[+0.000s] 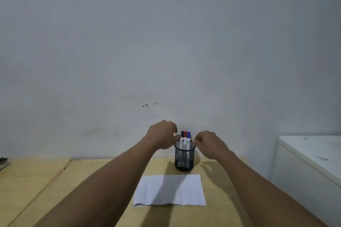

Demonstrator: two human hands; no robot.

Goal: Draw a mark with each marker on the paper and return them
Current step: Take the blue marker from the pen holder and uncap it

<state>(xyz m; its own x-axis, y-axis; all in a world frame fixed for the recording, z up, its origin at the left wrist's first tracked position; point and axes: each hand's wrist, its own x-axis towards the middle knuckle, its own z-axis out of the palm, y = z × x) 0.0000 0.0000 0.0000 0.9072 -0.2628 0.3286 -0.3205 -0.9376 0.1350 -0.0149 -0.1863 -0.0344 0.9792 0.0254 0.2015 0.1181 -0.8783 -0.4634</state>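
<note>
A black mesh pen cup (184, 160) stands on the yellow table (92, 180) near the wall. Three markers stand upright in it: a black-capped marker (182, 139), a red-capped marker (185, 138) and a blue-capped marker (188, 139). A blank white sheet of paper (170, 190) lies flat in front of the cup. My left hand (162, 134) hovers at the cup's left rim, fingers curled and apart, holding nothing. My right hand (209, 143) is at the right rim, fingertips close to the blue marker; I cannot tell if they touch it.
A grey wall (166, 42) rises right behind the table. A white cabinet (311, 155) stands to the right of the table. A seam (60, 169) splits the tabletop at the left. A dark object (3, 162) pokes in at the far left edge.
</note>
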